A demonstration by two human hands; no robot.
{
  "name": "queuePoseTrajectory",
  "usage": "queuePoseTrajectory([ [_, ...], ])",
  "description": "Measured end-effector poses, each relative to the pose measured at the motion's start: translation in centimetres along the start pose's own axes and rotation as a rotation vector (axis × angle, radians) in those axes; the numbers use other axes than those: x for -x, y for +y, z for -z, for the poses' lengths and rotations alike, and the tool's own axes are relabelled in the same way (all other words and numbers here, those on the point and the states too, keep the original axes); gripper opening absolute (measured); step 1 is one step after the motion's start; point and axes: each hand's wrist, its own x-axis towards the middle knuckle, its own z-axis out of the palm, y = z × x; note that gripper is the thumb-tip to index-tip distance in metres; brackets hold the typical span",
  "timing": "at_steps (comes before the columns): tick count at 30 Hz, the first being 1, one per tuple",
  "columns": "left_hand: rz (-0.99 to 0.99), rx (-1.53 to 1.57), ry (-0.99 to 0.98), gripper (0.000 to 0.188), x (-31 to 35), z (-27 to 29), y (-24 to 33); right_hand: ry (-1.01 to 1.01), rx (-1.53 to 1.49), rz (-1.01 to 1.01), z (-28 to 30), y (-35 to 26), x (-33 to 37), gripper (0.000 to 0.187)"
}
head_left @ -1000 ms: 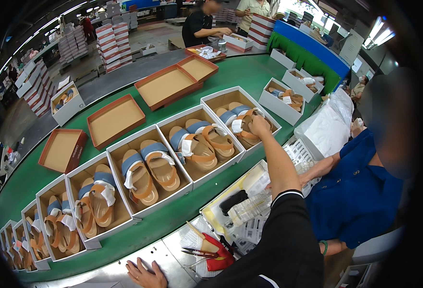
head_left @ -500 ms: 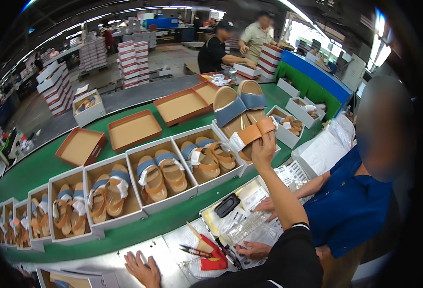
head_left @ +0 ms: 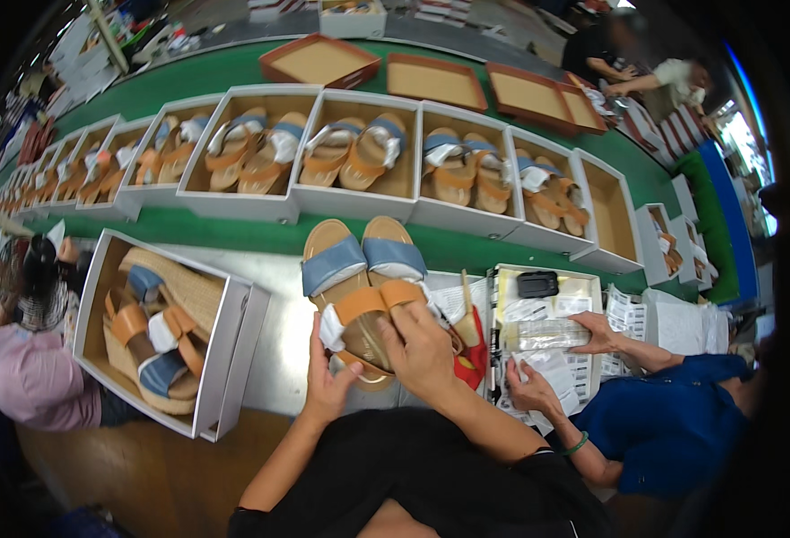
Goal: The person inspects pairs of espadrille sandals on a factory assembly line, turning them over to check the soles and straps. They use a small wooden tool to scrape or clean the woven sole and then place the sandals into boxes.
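- Appearing far left of the held sandal pair (head_left: 359, 303): a co-worker in a pink top (head_left: 40, 386).
- Left of the sandal pair: an open white shoebox (head_left: 224, 368), tilted in view, containing wedge sandals (head_left: 178, 291) with woven soles, blue and tan straps and white tissue.
- Beneath the sandal pair and extending to its left: a bare metal worktable (head_left: 274, 278).
- Beyond the sandal pair, running to both sides: a row of open white shoeboxes (head_left: 350, 202) on a green surface (head_left: 278, 235), most containing similar sandals; the rightmost shows its brown interior.
- At the lower left of the sandal pair: the left hand (head_left: 327, 381), partly closed, thumb on the near end, fingers along the side, gripping it.
- Central item: the sandal pair, held above the worktable, footbeds visible, blue-strapped toe ends directed at the row.
- At the right side of the sandal pair: the right hand (head_left: 417, 350), fingers curled over a tan strap, gripping it.
- Farther beyond the sandal pair, behind the row: red-brown box lids (head_left: 435, 81).
- Just right of the sandal pair: a red article (head_left: 474, 350), kind unclear.
- Farther right of the sandal pair: a black oblong case (head_left: 538, 284) and a clear plastic pack (head_left: 547, 334), the pack touched by a blue-clad co-worker's hand (head_left: 599, 334).
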Motion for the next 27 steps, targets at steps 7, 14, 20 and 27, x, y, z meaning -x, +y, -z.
queuePoseTrajectory([
  [7, 0.079, -0.270, 0.431, 0.066, 5.0, 3.8, -1.7, -0.180, -0.196, 0.055, 3.0, 1.5, 3.2, 0.051],
  [14, 0.199, -0.132, 0.295, 0.045, 3.6, 2.2, -1.4, -0.463, -0.564, -0.246, -0.5, 8.0, 5.4, 0.077],
  [20, 0.349, 0.061, 0.377, 0.045, -1.9, 3.6, -2.1, -0.210, -0.872, -0.384, -7.3, 8.9, 3.0, 0.054],
  [27, 0.350, 1.080, 0.094, 0.057, 0.5, 1.3, 0.3, -0.420, -2.182, -0.823, -2.6, 9.2, 5.9, 0.058],
])
